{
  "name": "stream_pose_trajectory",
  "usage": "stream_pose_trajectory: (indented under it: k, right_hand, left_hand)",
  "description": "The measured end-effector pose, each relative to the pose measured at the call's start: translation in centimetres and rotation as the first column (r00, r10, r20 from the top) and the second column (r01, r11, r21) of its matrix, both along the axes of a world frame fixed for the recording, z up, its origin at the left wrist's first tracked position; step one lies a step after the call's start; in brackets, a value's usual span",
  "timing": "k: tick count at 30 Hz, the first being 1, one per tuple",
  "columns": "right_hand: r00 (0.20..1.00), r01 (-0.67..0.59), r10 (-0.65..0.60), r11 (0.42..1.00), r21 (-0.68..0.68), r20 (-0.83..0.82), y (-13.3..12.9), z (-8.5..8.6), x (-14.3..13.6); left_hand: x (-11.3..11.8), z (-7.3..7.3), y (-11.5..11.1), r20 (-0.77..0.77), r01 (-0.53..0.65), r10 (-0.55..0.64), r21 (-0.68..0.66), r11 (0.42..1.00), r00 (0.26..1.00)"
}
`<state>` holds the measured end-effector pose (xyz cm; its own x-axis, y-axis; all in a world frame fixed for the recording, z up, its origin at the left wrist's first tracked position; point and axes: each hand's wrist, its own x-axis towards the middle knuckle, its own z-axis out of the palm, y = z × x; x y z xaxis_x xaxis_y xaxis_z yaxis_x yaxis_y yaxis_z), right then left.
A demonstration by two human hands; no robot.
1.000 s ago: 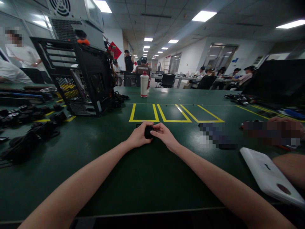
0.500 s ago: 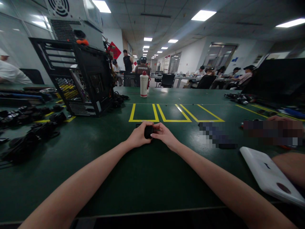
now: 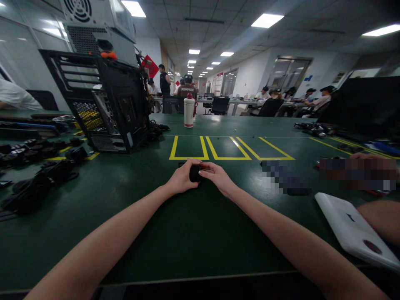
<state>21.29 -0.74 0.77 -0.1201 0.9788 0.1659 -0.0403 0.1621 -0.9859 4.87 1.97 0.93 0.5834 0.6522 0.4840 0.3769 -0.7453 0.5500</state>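
Over the green table, my left hand is wrapped round a small black object, thumb on the near side and fingers on the far side. What kind of thing it is I cannot make out. From the right, my right hand pinches its edge, thumb and fingers close together. A dark piece of the object or of something behind it sticks out past my left fingers. The palms hide the rest.
Yellow tape outlines lie just beyond my hands. A black computer case and black cabled parts are on the left, a white bottle further back. To the right are a white device and another person's arm.
My right fingers have shifted slightly on the black object's edge, the thumb moving up a little. My left hand keeps its grip in the same place.
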Motion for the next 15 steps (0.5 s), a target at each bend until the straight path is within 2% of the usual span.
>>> stream_pose_trajectory:
  k: [6, 15]
  right_hand:
    - [0.998, -0.058, 0.057, 0.997, 0.055, 0.014, -0.36, -0.03, 0.07]
    - [1.0, -0.029, 0.029, 0.994, 0.103, 0.004, -0.25, -0.09, -0.15]
  left_hand:
    - [-0.02, -0.07, 0.0, 0.003, -0.005, 0.005, 0.015, 1.0, 1.0]
    - [0.04, -0.36, 0.15, 0.01, -0.004, 0.004, 0.013, 1.0, 1.0]
